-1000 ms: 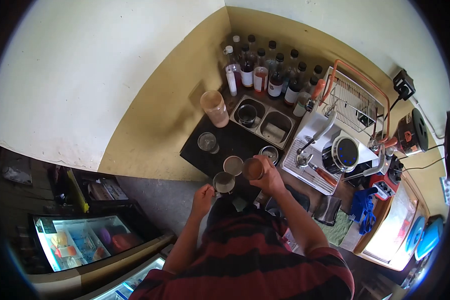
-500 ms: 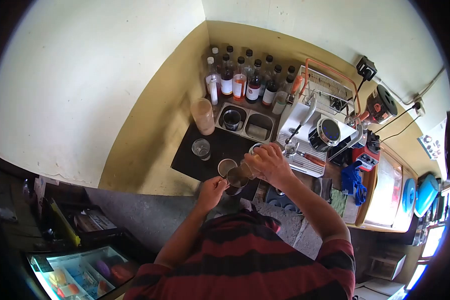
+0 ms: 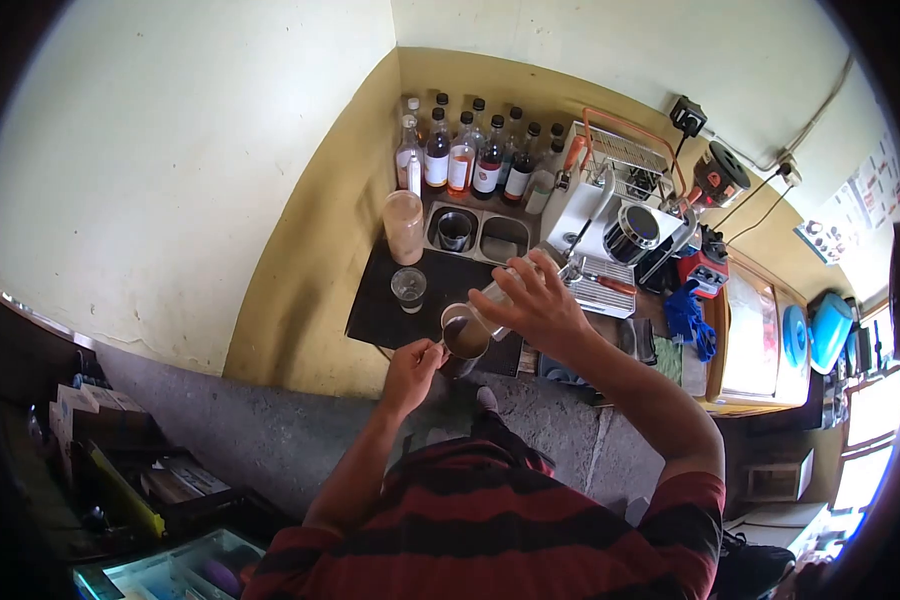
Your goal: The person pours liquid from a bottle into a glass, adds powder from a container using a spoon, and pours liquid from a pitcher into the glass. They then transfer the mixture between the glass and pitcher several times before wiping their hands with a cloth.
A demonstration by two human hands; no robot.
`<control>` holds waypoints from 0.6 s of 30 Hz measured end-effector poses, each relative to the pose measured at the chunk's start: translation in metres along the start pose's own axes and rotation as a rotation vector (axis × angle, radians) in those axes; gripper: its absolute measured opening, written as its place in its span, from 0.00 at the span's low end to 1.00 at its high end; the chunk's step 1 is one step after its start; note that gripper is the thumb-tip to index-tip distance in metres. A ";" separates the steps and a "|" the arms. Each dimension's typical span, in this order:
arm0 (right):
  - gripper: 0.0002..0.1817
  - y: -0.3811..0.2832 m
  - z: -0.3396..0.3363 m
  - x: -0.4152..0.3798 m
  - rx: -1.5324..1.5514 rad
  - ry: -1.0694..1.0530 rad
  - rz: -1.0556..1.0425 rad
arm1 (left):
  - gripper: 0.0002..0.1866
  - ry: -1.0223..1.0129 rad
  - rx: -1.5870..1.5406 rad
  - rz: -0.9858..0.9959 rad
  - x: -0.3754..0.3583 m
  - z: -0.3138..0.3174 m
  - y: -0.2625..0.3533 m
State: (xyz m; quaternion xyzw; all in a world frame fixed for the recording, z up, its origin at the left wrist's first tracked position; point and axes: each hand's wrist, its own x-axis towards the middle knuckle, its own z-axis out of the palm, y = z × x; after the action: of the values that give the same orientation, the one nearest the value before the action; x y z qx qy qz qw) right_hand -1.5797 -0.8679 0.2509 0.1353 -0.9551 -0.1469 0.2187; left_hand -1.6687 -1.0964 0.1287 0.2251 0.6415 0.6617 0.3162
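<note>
My left hand (image 3: 415,368) is closed on the handle of a metal pitcher (image 3: 466,338) with brownish liquid inside, held over the front edge of the black mat (image 3: 370,311). In my right hand (image 3: 542,308) is a clear glass (image 3: 503,292), tilted with its mouth close to the pitcher's rim. A pale cup partly shows behind the pitcher. On the mat, a clear glass of water (image 3: 408,288) stands to the left, and a tall container of light brown stuff (image 3: 404,228) is at the back left.
Several syrup bottles (image 3: 461,160) line the back wall. Two small steel basins (image 3: 505,239), one holding a dark cup (image 3: 455,231), sit before them. To the right are an espresso machine (image 3: 600,225), a red grinder (image 3: 705,268), a blue cloth (image 3: 692,318) and a wooden-framed case (image 3: 760,340).
The view has shifted. My right hand has spread its fingers more around the glass, which now shows more fully and tilts toward the pitcher. The pitcher now covers more of the pale cup.
</note>
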 end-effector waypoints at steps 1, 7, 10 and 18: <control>0.31 -0.004 -0.002 0.002 -0.017 0.000 -0.008 | 0.17 -0.004 -0.019 0.000 -0.002 -0.003 0.004; 0.32 -0.022 -0.004 0.005 -0.011 -0.001 -0.007 | 0.17 -0.008 -0.087 0.022 -0.014 -0.014 0.009; 0.36 -0.025 -0.003 -0.001 0.191 -0.016 0.142 | 0.17 0.008 -0.120 0.020 -0.016 -0.017 0.010; 0.44 -0.081 0.065 -0.055 0.922 -0.094 0.793 | 0.14 0.041 0.410 0.136 -0.017 -0.040 0.055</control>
State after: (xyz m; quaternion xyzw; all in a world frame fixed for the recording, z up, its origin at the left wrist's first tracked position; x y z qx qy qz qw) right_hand -1.5460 -0.9106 0.1465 -0.1565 -0.9066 0.3686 0.1333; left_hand -1.6922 -1.1348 0.1819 0.3142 0.7523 0.5414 0.2054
